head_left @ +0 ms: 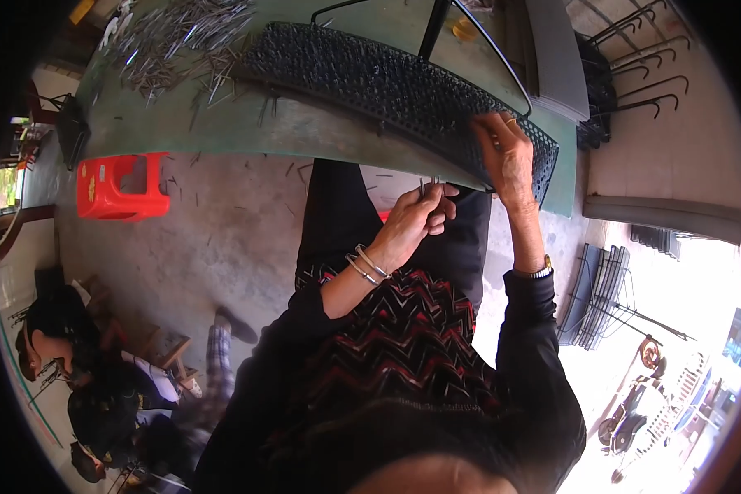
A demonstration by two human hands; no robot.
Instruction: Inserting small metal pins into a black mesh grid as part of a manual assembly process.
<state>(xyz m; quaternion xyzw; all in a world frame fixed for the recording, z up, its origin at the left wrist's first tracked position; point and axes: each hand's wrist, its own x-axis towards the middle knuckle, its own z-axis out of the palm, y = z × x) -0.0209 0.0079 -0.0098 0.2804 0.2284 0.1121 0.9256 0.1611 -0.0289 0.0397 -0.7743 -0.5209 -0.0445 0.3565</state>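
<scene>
In front of me, just beyond the table's near edge, my left hand (410, 224) is closed round a few thin metal pins (424, 186), whose ends stick up past the thumb. My right hand (508, 163) is over the right end of a long black perforated rack (362, 86). Its fingertips are pinched together and touch the rack or hover close above it; whatever is between them is too small to make out. Upright dark pins fill most of the rack, while bare holes show at its right end.
A heap of loose metal pins (185, 41) lies at the table's (152, 132) far left. Bent black rods (502, 58) rise behind the rack, near stacked grey panels (556, 66). A red plastic stool (123, 188) stands at left. Other people (111, 403) sit at lower left.
</scene>
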